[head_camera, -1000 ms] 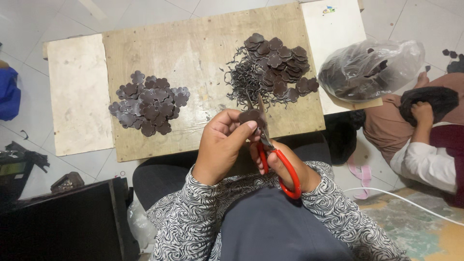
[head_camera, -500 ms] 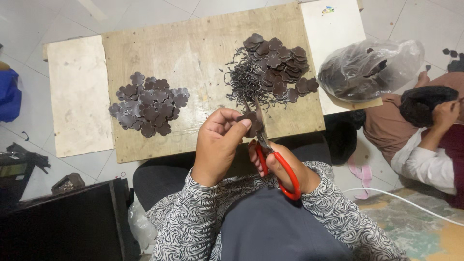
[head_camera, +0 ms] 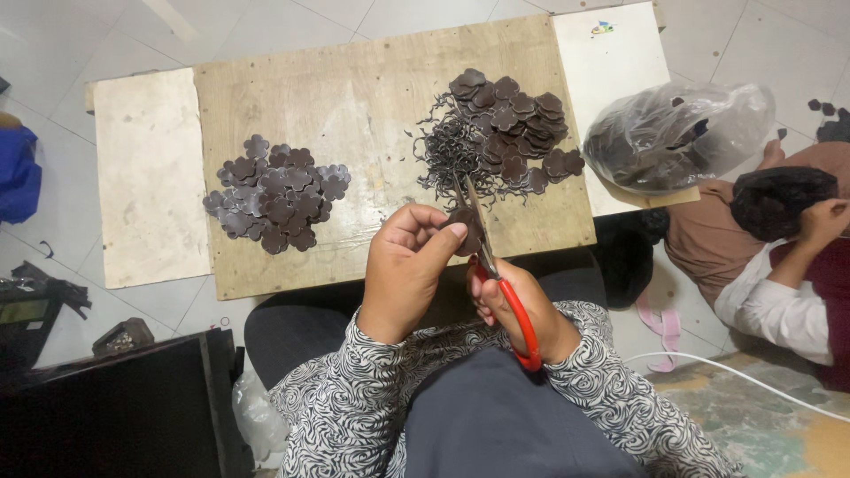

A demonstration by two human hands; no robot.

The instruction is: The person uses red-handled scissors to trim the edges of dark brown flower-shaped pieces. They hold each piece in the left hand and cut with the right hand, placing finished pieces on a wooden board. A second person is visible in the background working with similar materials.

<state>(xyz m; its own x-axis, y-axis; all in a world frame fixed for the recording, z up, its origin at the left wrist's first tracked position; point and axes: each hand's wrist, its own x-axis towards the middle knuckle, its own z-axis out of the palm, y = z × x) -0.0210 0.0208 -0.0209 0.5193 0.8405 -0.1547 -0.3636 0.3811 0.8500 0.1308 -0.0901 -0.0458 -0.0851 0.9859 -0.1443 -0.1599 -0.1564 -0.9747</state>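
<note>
My left hand (head_camera: 403,270) pinches a small dark brown flower-shaped piece (head_camera: 467,232) over the near edge of the wooden board (head_camera: 372,106). My right hand (head_camera: 518,310) grips red-handled scissors (head_camera: 503,288), whose blades point up along the piece's right side. A pile of dark brown flower-shaped pieces (head_camera: 276,196) lies on the board's left part. A second pile of similar pieces (head_camera: 513,128) sits at the right, with a tangle of thin dark trimmings (head_camera: 447,159) beside it.
A clear plastic bag of dark pieces (head_camera: 673,133) rests at the right by a white panel (head_camera: 611,71). Another person (head_camera: 779,257) sits on the floor at right. A pale panel (head_camera: 146,177) lies left of the board. A black box (head_camera: 115,407) stands near left.
My hands stay over the board's near edge; the scissors have shifted slightly along the piece. The person at right has raised a hand toward their head.
</note>
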